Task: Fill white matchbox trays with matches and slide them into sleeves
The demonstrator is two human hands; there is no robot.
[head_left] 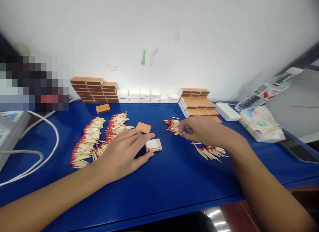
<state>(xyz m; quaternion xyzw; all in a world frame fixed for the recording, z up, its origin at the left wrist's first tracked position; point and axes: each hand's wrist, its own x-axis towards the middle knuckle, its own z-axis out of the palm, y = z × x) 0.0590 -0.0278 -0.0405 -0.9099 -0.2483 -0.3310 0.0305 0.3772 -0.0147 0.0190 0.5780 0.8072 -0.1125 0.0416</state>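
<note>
My left hand (pixel 127 150) holds a small white matchbox tray (pixel 156 144) between thumb and forefinger at its left end; a few red-tipped matches lie inside. Just behind it sits an orange matchbox cover (pixel 143 127). My right hand (pixel 190 127) is pinched at the right edge of a small match pile (pixel 172 125); what its fingertips hold, if anything, is too small to make out. Another loose pile of matches (pixel 210 152) lies below my right wrist. Two long rows of matches, the outer one (pixel 87 142) and the inner one (pixel 116 125), lie left of the tray.
Stacked orange matchboxes (pixel 94 90) and white trays (pixel 139 96) line the wall, with more boxes (pixel 198 104) at right. One box (pixel 103 108) lies alone. At right are a white case (pixel 227 111), tissue pack (pixel 261 124), bottle (pixel 267 90) and phone (pixel 299 149); white cables (pixel 56 135) curve at left.
</note>
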